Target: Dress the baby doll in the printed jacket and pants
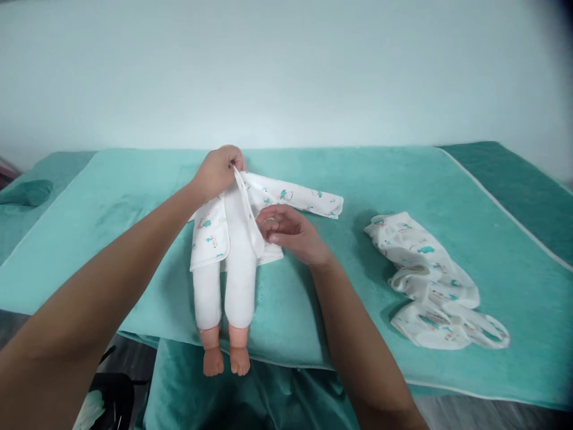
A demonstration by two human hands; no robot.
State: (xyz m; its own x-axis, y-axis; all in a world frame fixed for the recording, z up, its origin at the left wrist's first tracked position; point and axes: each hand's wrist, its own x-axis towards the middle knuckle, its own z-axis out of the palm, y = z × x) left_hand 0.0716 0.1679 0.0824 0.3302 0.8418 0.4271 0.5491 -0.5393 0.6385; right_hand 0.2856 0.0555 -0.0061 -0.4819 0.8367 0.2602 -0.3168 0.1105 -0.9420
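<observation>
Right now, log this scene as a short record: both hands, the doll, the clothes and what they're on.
Left hand: pinching the printed jacket near its top edge
Right hand: loosely curled beside the jacket's front; contact unclear
Doll: lying feet toward the camera, white legs, head not visible
Jacket: front open, one sleeve stretched out rightward
Second printed garment: crumpled, right of the doll
Surface: green cover

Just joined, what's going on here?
A person is handling a white patterned jacket on a doll, which lies feet toward them on a green mat. The left hand pinches the jacket's edge near the top; the right hand is loosely curled by the front flap, contact unclear. The front is open, one sleeve stretched out sideways. A matching garment lies crumpled to the right.
</observation>
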